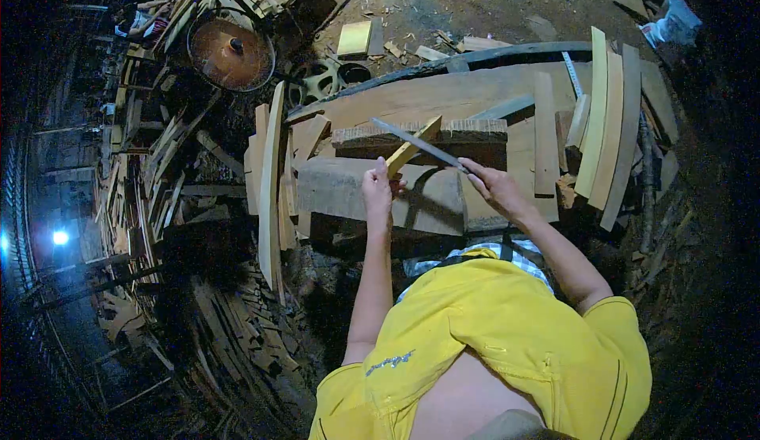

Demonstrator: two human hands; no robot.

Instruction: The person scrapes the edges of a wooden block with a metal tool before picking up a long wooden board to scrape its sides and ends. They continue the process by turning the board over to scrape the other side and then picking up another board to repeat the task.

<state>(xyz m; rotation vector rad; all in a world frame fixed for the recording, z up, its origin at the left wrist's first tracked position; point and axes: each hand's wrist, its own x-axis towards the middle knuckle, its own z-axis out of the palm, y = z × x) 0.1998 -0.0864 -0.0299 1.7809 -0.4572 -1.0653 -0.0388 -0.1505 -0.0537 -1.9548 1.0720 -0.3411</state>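
My left hand [378, 190] is closed around the lower end of a short yellowish wooden strip [404, 154], its thumb pointing up along the wood. Gripped in my right hand [495, 188] is a long, narrow, flat grey metal tool [440, 155], file-like or blade-like in shape. The tool slants up to the left and crosses the strip in this view. Both hands are over a thick wooden block [336, 188], and a rough-edged timber [467, 127] lies just behind it.
Curved boards [595, 123] lean at the right of the bench, near a ruler-like strip [571, 74]. Another pale board [271, 186] stands at the left. Beyond are a round rusty disc [226, 56], a yellow block [354, 39], heaped offcuts [158, 179] and a plastic bag [673, 22].
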